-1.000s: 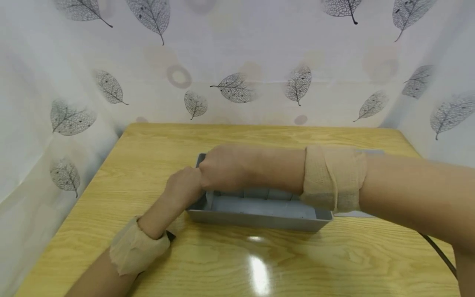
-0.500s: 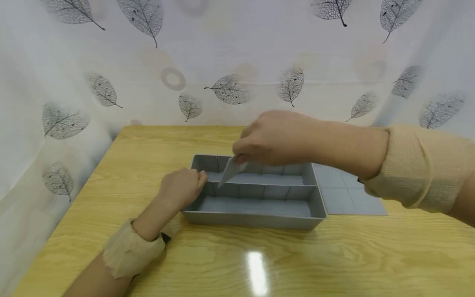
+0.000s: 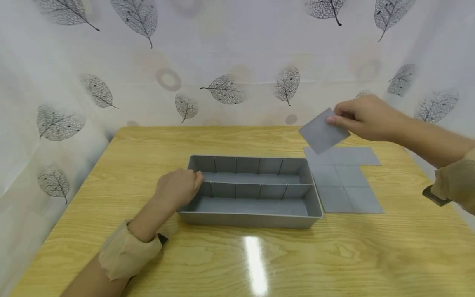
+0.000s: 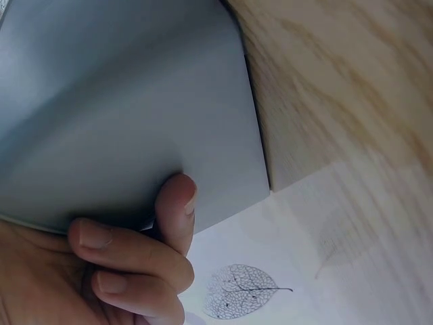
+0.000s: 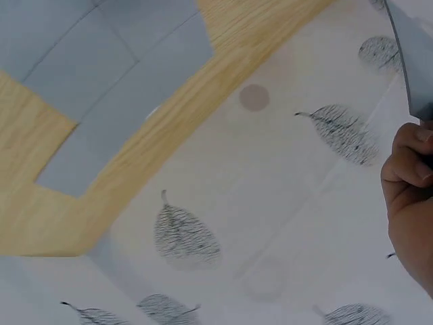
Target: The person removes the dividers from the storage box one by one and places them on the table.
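A long grey organizer box (image 3: 252,220) stands on the table, split by a lengthwise divider (image 3: 256,183) into a back and a front compartment. My left hand (image 3: 177,187) grips its left end wall; in the left wrist view the curled fingers (image 4: 132,250) press against the grey wall (image 4: 135,128). My right hand (image 3: 367,117) is raised over the table's back right, pinching a square grey panel (image 3: 322,131) by its right corner between thumb and fingers. That panel (image 5: 413,61) also shows at the edge of the right wrist view.
Several square grey panels (image 3: 350,176) lie flat, edge to edge, on the wooden table (image 3: 237,264) at the box's right side. A white leaf-print curtain (image 3: 237,53) hangs behind the table and along both sides.
My right hand has lifted the grey panel out of the box and carried it rightward, over the flat panels. My left hand stays at the box's left end.
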Demonstrator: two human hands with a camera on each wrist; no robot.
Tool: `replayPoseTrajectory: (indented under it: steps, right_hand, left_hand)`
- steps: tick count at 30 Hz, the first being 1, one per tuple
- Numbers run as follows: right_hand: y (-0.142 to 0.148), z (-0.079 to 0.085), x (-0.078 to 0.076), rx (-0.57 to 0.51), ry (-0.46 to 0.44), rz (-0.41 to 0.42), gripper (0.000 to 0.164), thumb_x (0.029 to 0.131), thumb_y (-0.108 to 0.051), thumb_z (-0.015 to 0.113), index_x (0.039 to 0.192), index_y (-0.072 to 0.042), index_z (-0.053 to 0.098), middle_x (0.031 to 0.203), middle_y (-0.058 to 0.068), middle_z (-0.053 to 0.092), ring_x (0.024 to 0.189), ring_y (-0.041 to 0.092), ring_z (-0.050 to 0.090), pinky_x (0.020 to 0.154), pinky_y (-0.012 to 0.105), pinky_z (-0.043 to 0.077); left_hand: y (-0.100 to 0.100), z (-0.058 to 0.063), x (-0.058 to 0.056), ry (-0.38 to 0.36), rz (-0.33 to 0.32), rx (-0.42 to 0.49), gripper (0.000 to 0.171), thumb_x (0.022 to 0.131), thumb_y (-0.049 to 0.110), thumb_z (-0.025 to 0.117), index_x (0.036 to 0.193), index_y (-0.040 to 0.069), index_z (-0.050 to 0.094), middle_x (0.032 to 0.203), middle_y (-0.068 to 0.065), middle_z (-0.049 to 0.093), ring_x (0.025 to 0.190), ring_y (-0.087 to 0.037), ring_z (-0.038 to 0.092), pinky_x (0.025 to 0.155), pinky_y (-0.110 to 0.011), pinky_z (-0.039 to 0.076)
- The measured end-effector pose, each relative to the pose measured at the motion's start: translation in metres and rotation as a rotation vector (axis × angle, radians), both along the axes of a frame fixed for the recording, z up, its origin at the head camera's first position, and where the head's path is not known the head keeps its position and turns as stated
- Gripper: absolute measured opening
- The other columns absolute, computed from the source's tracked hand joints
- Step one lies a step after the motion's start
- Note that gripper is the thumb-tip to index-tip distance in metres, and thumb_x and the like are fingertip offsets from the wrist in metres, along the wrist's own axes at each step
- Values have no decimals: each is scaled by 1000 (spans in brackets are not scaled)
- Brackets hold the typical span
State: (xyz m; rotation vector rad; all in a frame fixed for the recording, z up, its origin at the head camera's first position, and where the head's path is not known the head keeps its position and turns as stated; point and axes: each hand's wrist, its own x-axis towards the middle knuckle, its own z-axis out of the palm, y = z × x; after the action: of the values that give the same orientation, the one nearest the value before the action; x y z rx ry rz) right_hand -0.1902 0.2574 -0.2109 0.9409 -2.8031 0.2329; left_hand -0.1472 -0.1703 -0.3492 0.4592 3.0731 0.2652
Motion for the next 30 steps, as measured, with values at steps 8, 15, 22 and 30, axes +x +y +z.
replayPoseTrajectory:
  steps: [8, 15, 22, 30]
  right_hand:
    - [112, -58, 11, -302, -459, -426, 44, 98, -39, 36, 83, -1, 51, 52, 7, 36, 42, 20, 32, 42, 33, 33]
    - [173, -115, 18, -372, -513, -564, 58, 98, -43, 33, 108, 11, 53, 58, 5, 47, 45, 16, 37, 43, 30, 38]
    - [202, -154, 20, -275, -496, -647, 65, 97, -47, 33, 108, 14, 51, 62, 5, 48, 52, 16, 42, 49, 31, 39]
    - [208, -172, 26, -134, -446, -645, 62, 97, -48, 30, 103, 8, 56, 58, 9, 52, 57, 23, 48, 58, 38, 41]
  left_hand:
    - [3, 4, -2, -3, -3, 3, 53, 97, 33, 23, 49, 13, 34, 45, 2, 27, 43, -11, 21, 34, -26, 19]
    - [1, 8, -3, 23, -6, 21, 53, 96, 31, 24, 47, 14, 32, 42, 5, 23, 41, -10, 18, 34, -24, 16]
    - [-1, 5, -3, 2, 4, 12, 52, 96, 32, 24, 49, 13, 36, 45, 2, 29, 42, -11, 24, 33, -25, 21]
    - [-1, 1, -1, -8, 4, 12, 52, 96, 33, 25, 50, 13, 37, 45, 1, 32, 41, -11, 26, 33, -25, 22]
